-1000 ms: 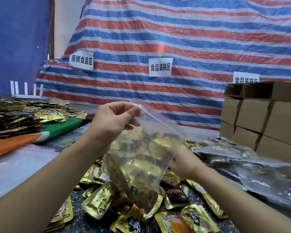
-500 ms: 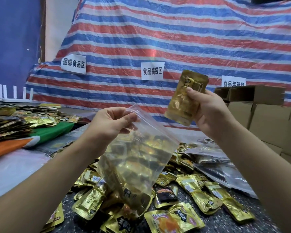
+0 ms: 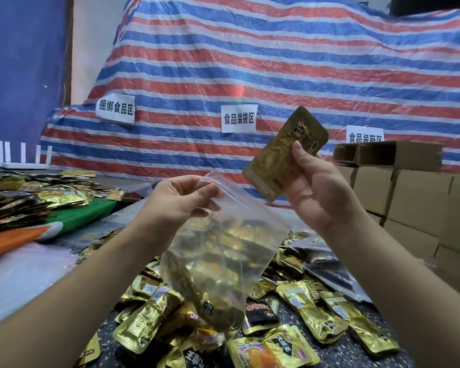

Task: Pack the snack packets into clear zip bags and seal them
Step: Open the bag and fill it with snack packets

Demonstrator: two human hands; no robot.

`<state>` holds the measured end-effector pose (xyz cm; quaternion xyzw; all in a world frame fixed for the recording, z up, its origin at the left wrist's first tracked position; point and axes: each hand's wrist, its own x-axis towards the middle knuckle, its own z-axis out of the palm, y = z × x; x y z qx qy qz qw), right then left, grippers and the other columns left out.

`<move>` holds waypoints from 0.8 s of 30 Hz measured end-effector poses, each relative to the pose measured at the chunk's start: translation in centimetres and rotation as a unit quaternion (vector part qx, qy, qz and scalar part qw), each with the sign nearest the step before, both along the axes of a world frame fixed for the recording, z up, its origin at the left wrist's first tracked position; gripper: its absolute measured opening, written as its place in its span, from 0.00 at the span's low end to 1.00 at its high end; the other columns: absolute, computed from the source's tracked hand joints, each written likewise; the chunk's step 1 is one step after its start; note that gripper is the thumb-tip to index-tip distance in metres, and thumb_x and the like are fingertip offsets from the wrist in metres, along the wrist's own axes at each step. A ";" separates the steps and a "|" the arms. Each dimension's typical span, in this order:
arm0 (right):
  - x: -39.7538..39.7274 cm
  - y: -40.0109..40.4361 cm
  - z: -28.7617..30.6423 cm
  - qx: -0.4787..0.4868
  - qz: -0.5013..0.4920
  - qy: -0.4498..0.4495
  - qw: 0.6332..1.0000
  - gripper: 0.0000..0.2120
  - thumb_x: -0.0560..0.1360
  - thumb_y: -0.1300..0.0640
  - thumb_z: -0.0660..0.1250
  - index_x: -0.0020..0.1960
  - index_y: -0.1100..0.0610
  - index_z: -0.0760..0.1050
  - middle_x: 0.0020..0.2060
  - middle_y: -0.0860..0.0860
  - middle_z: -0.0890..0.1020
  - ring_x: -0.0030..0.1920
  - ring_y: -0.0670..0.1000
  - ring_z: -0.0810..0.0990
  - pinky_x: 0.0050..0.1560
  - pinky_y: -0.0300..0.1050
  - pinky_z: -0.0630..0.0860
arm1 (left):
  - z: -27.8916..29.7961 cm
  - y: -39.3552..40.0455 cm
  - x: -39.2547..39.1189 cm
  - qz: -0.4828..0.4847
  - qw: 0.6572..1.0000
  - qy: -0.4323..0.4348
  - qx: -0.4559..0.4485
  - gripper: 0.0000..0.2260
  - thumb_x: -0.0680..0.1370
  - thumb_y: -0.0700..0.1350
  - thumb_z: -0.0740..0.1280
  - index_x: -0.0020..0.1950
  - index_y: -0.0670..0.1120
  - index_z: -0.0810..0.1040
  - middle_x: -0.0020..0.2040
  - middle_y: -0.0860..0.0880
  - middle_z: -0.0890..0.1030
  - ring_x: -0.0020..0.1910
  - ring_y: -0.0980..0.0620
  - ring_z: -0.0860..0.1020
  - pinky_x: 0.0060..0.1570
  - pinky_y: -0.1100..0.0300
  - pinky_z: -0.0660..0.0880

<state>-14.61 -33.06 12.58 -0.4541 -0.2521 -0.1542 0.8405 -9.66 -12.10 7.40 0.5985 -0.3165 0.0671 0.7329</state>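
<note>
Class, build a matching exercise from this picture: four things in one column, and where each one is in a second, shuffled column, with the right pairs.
Things
1. clear zip bag
2. gold packet
3. cardboard boxes
4. loose packets

Places
A. stacked at the right
B. held up in the right hand
C. spread on the table below the hands
D. hanging from the left hand

Pairs: 1-D, 2-B, 3-A, 4-C

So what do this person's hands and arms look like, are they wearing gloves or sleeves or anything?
No gloves and no sleeves show. Both the left hand and the right hand are bare, and both forearms are uncovered right down to the edge of the picture. No ring, watch or bracelet shows on either wrist or on the fingers that are in sight. The nails look short and unpainted.
</note>
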 end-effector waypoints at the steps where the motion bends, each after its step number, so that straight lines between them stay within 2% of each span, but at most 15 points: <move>1: 0.1 -0.1 -0.3 -0.009 -0.002 -0.001 1.000 0.19 0.72 0.61 0.67 0.62 0.62 0.74 0.49 0.58 0.86 0.51 0.57 0.86 0.43 0.55 0.83 | 0.0 0.0 0.0 -0.004 1.000 0.000 -0.003 0.11 0.70 0.46 0.69 0.47 0.40 0.82 0.42 0.44 0.84 0.36 0.53 0.81 0.39 0.63 0.76; 9: -0.2 -0.6 -2.3 -0.131 -0.015 -0.001 0.991 0.13 0.73 0.62 0.67 0.57 0.61 0.79 0.49 0.58 0.85 0.52 0.57 0.85 0.49 0.54 0.82 | -0.3 0.4 0.5 -0.024 0.999 0.014 -0.028 0.09 0.69 0.46 0.70 0.45 0.41 0.82 0.40 0.47 0.84 0.35 0.54 0.82 0.36 0.65 0.76; 14: -0.4 -1.0 -2.1 -0.202 -0.044 -0.005 0.978 0.13 0.74 0.60 0.68 0.58 0.61 0.79 0.49 0.56 0.85 0.51 0.55 0.85 0.49 0.52 0.82 | -0.4 0.6 0.6 -0.025 0.999 0.010 -0.028 0.07 0.69 0.46 0.70 0.42 0.44 0.83 0.40 0.46 0.84 0.36 0.53 0.82 0.35 0.66 0.77; 16: -0.6 -1.2 -1.9 -0.270 -0.084 -0.012 0.959 0.13 0.73 0.59 0.70 0.56 0.59 0.80 0.49 0.56 0.86 0.51 0.55 0.85 0.51 0.52 0.82 | -0.4 0.7 0.6 -0.027 0.999 0.011 -0.028 0.07 0.69 0.47 0.70 0.41 0.44 0.83 0.41 0.46 0.85 0.36 0.53 0.82 0.35 0.66 0.77; 20: -1.0 -1.2 -1.9 -0.413 -0.138 0.002 0.900 0.15 0.67 0.50 0.76 0.52 0.52 0.84 0.50 0.53 0.87 0.52 0.52 0.85 0.52 0.46 0.77 | -0.6 0.6 0.6 -0.019 1.000 -0.001 -0.010 0.09 0.71 0.48 0.70 0.42 0.42 0.83 0.42 0.45 0.85 0.36 0.53 0.82 0.35 0.65 0.77; 24: -1.3 -1.1 -1.8 -0.471 -0.140 0.018 0.871 0.12 0.68 0.52 0.77 0.51 0.50 0.84 0.49 0.51 0.87 0.51 0.50 0.85 0.51 0.46 0.78 | -0.9 0.2 0.2 -0.008 1.000 -0.021 0.007 0.09 0.71 0.49 0.69 0.40 0.44 0.84 0.41 0.46 0.85 0.36 0.52 0.82 0.35 0.65 0.77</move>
